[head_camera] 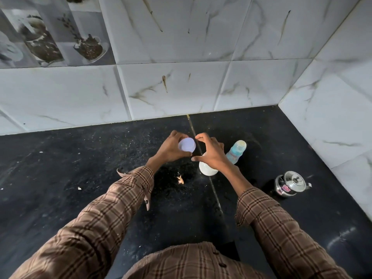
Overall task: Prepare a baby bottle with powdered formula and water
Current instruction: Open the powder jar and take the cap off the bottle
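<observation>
My left hand (171, 149) is closed around a small round container topped by a pale lavender lid (186, 144), held above the black counter (100, 178). My right hand (211, 153) hovers just right of the lid with thumb and forefinger spread in a curve and nothing in it. I cannot tell whether its fingertips touch the lid. Under the right wrist stands a white rounded container (207, 170), partly hidden. The baby bottle (236, 151), clear blue with a cap on, stands upright just right of that hand.
A small steel kettle (291, 183) with its lid on stands at the right, near the side wall. Marble tiled walls (181, 87) close the back and right of the counter. A scrap of brown peel (180, 180) and crumbs lie between my forearms.
</observation>
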